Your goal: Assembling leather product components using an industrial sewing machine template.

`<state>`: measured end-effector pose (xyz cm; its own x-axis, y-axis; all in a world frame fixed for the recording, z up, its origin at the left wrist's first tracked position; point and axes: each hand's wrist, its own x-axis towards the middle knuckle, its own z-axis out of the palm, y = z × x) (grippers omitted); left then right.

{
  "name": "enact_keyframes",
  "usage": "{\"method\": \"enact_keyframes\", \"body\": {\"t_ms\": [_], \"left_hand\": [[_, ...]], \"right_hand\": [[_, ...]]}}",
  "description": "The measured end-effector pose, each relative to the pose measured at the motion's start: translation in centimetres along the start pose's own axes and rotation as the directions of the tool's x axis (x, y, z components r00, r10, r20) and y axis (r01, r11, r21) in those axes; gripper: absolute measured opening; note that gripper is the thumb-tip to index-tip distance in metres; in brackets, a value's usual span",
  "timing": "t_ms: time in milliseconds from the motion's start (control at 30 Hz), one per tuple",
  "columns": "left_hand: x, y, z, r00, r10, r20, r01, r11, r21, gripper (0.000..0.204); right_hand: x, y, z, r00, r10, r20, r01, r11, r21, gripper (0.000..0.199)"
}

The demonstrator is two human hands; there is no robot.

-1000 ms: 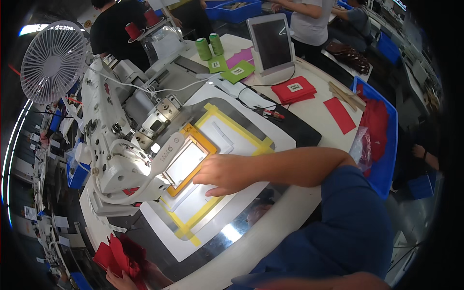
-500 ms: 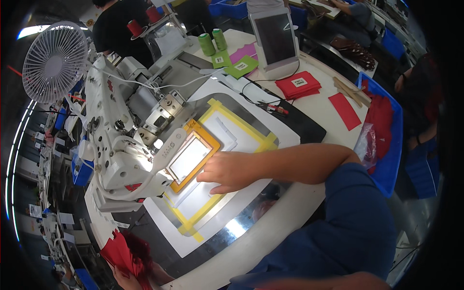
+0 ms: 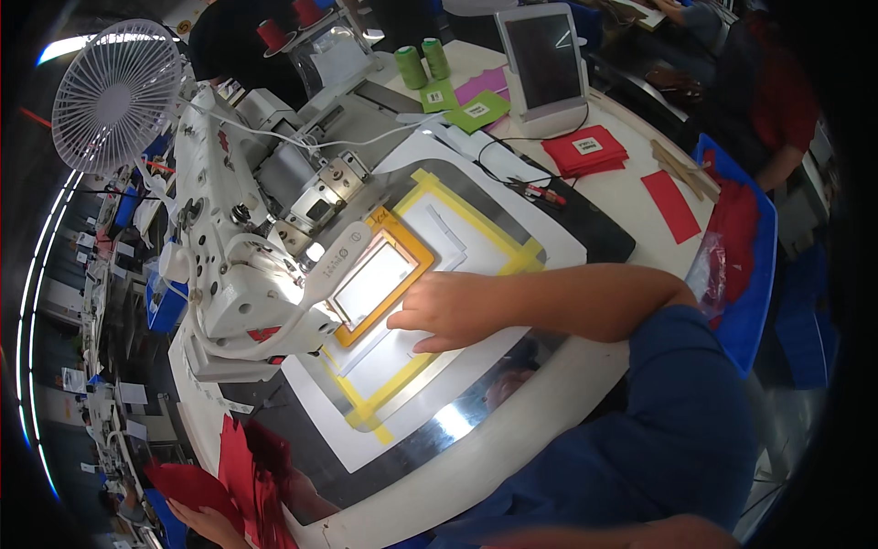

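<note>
At the lower left, my left hand (image 3: 208, 523) grips a red fabric piece (image 3: 194, 487), its fingers along the lower edge. Beside it, a bundle of red fabric pieces (image 3: 256, 480) hangs at the table edge. My right hand (image 3: 444, 311) lies over the white template sheet (image 3: 380, 361), fingers loosely stretched and thumb apart, with nothing seen in it. Its fingertips are next to the orange-yellow clamp frame (image 3: 419, 265) under the sewing machine head (image 3: 233, 306). Yellow tape (image 3: 480, 224) borders the template. Bright light whitens the frame's inside.
A white fan (image 3: 117, 105) stands left of the machine. Toward the back are green thread cones (image 3: 411, 68), a tablet on a stand (image 3: 541, 59) and green patches (image 3: 477, 111). Stacked red pieces (image 3: 583, 151) lie right, near a blue bin (image 3: 761, 265) holding red fabric.
My left hand now holds one red piece out to the left, apart from the bundle. My right hand keeps its place beside the frame. The whole view has shifted slightly.
</note>
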<state>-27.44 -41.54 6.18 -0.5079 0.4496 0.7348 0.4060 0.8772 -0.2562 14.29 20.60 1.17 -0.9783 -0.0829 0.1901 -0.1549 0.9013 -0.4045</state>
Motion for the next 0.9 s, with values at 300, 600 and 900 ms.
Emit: {"method": "enact_keyframes", "body": {"t_ms": [300, 600, 900], "left_hand": [[11.3, 7.6, -1.3, 0.994, 0.059, -0.095, -0.077, 0.978, -0.192, 0.060], [-0.2, 31.4, -4.3, 0.729, 0.502, 0.466, -0.116, 0.761, -0.638, 0.071], [-3.1, 33.5, -5.1, 0.690, 0.552, 0.467, -0.079, 0.699, -0.711, 0.075]], "right_hand": [[0.2, 0.2, -0.2, 0.996, 0.055, 0.068, -0.058, 0.998, 0.033, 0.045], [0.2, 0.1, 0.2, 1.000, 0.014, 0.014, -0.015, 0.999, 0.040, 0.037], [2.9, -2.5, 0.9, 0.977, -0.202, 0.067, 0.207, 0.976, -0.064, 0.028]]}}
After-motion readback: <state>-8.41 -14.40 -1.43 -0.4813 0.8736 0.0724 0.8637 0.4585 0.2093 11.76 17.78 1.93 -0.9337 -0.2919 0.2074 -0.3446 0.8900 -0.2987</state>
